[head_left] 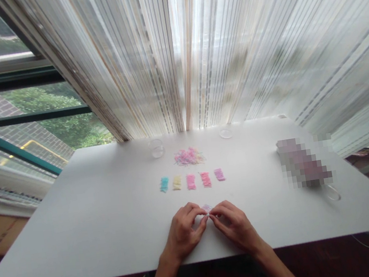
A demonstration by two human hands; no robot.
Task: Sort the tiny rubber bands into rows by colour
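Note:
My left hand (184, 231) and my right hand (234, 223) rest on the white table (95, 216) near its front edge, fingertips meeting. Between them they pinch a small pale pink piece (207, 208), too small to name. Beyond the hands lies a row of small sorted heaps: teal (164, 184), yellow (177, 182), pink (191, 181), a deeper pink (206, 179) and purple (219, 174). Further back sits a mixed pile of pastel pieces (189, 156).
A clear glass cup (157, 147) and a clear lid or dish (226, 133) stand at the table's back edge. A blurred-out object (304, 162) lies at the right, a clear ring-shaped item (331, 192) beside it. Striped sheer curtains hang behind the table.

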